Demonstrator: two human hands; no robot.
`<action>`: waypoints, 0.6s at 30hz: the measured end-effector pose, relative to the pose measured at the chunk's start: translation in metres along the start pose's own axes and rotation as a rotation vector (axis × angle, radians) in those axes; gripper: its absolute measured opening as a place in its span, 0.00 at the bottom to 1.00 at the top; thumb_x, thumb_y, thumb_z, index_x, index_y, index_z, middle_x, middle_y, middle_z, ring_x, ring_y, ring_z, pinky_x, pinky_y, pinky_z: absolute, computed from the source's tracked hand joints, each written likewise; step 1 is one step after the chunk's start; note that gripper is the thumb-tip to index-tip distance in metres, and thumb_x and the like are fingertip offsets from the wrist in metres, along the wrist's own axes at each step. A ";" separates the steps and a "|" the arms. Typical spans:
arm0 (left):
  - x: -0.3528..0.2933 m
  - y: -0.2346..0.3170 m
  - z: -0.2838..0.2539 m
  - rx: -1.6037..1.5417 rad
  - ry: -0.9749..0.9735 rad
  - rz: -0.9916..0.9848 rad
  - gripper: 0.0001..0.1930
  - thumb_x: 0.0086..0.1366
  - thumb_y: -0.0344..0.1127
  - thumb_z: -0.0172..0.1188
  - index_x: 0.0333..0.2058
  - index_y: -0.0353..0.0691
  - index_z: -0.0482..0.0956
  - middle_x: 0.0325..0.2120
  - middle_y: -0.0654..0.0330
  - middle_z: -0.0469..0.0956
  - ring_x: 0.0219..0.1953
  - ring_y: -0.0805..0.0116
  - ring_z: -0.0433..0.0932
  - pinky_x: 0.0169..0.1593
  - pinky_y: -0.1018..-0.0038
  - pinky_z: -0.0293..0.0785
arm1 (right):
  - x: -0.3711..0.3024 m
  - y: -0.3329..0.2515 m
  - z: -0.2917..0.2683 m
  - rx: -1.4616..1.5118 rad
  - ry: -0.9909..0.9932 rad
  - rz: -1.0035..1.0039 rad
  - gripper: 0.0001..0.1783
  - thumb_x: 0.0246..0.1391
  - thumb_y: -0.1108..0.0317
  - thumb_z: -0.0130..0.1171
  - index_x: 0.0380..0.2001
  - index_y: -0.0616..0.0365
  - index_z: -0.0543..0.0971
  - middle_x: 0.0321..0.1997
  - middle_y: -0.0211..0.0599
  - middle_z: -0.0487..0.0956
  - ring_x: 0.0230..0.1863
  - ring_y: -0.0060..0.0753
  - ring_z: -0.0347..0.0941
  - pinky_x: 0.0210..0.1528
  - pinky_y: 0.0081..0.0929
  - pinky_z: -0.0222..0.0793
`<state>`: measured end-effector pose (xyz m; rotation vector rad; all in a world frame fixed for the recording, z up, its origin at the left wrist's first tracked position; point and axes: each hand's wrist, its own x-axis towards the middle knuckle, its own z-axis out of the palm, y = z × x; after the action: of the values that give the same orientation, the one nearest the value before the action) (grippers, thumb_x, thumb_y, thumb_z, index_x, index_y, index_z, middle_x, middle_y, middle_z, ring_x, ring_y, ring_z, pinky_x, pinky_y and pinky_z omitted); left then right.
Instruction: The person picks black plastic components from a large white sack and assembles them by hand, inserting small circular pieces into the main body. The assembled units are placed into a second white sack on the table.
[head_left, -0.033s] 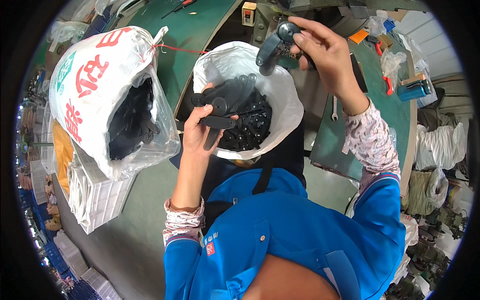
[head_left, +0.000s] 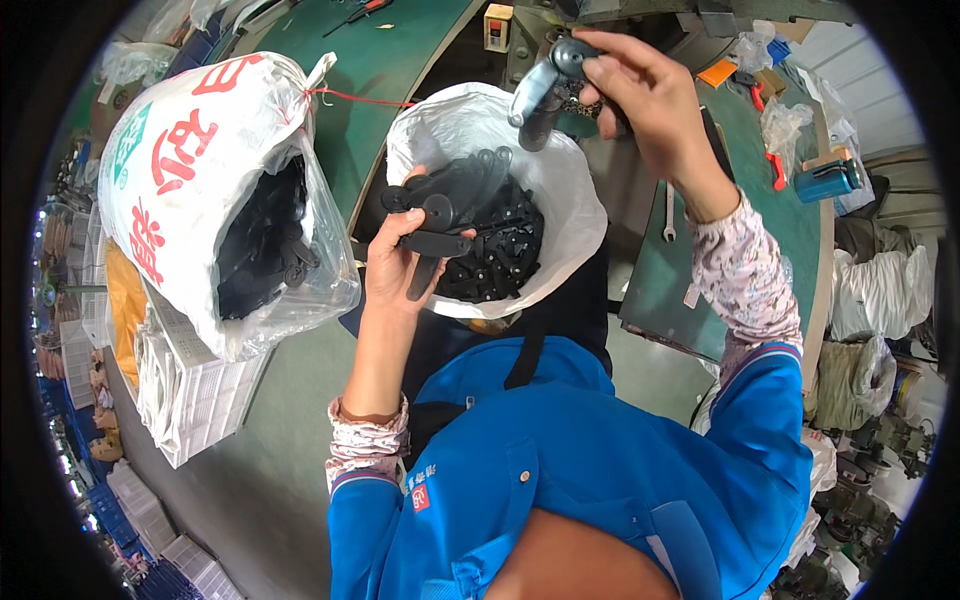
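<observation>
My right hand [head_left: 650,105] is raised at the upper middle, thumb and fingers pinching a glossy black curved part [head_left: 537,92] by its round end. The part's arm slants down to the left, in front of dark machinery. Over the left side of a white-lined container [head_left: 582,200], my left hand [head_left: 392,262] is closed around several black arm-shaped parts [head_left: 440,244] with round ends. Some of its fingers are hidden behind them. Inside the container lie many small black pieces [head_left: 505,250], with longer black arms at the back.
To the left, a big white sack [head_left: 165,150] lies open, showing more black parts [head_left: 265,240]. Below it stands a white plastic crate [head_left: 205,400]. A wrench [head_left: 669,215] and a blue cylinder [head_left: 825,180] rest on the green bench [head_left: 770,235] at right.
The curved part in my right hand has turned slightly, and its arm now catches the light. My right hand has shifted a little to the left; the left has not visibly moved.
</observation>
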<state>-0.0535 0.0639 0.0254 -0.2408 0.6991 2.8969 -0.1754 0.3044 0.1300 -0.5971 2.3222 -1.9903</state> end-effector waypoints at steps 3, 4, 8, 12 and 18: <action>0.001 0.001 -0.001 0.026 -0.030 0.002 0.28 0.56 0.30 0.55 0.57 0.39 0.63 0.45 0.49 0.73 0.42 0.57 0.79 0.46 0.58 0.80 | 0.027 0.007 -0.012 0.003 -0.075 0.121 0.17 0.58 0.67 0.55 0.47 0.66 0.75 0.29 0.38 0.78 0.11 0.16 0.62 0.14 0.15 0.57; 0.001 0.001 -0.004 0.025 -0.034 0.000 0.27 0.56 0.30 0.55 0.56 0.37 0.63 0.46 0.48 0.73 0.42 0.57 0.79 0.46 0.58 0.80 | 0.030 0.007 -0.010 0.006 -0.101 0.129 0.17 0.58 0.67 0.55 0.48 0.66 0.75 0.30 0.39 0.78 0.12 0.15 0.62 0.13 0.14 0.56; 0.003 0.001 0.009 -0.002 0.008 -0.010 0.25 0.57 0.31 0.56 0.53 0.27 0.66 0.48 0.47 0.74 0.36 0.59 0.81 0.45 0.62 0.80 | 0.026 0.014 0.000 0.010 -0.126 0.227 0.23 0.60 0.64 0.54 0.55 0.66 0.69 0.36 0.42 0.78 0.14 0.15 0.66 0.11 0.13 0.55; 0.008 0.001 0.003 0.023 -0.078 -0.032 0.24 0.58 0.31 0.55 0.52 0.26 0.66 0.48 0.47 0.73 0.44 0.59 0.78 0.49 0.59 0.77 | -0.018 0.031 0.017 0.309 -0.150 0.265 0.38 0.57 0.56 0.57 0.63 0.64 0.55 0.46 0.49 0.74 0.37 0.33 0.77 0.32 0.28 0.75; 0.009 -0.021 0.008 0.040 0.036 -0.120 0.20 0.57 0.30 0.57 0.48 0.28 0.70 0.41 0.50 0.78 0.40 0.59 0.80 0.46 0.63 0.80 | -0.086 0.059 0.069 0.140 -0.073 0.055 0.40 0.59 0.55 0.55 0.67 0.59 0.50 0.49 0.46 0.71 0.31 0.22 0.72 0.34 0.20 0.68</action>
<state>-0.0597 0.0872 0.0214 -0.3193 0.7211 2.7683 -0.0937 0.2710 0.0418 -0.5797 2.1136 -2.0479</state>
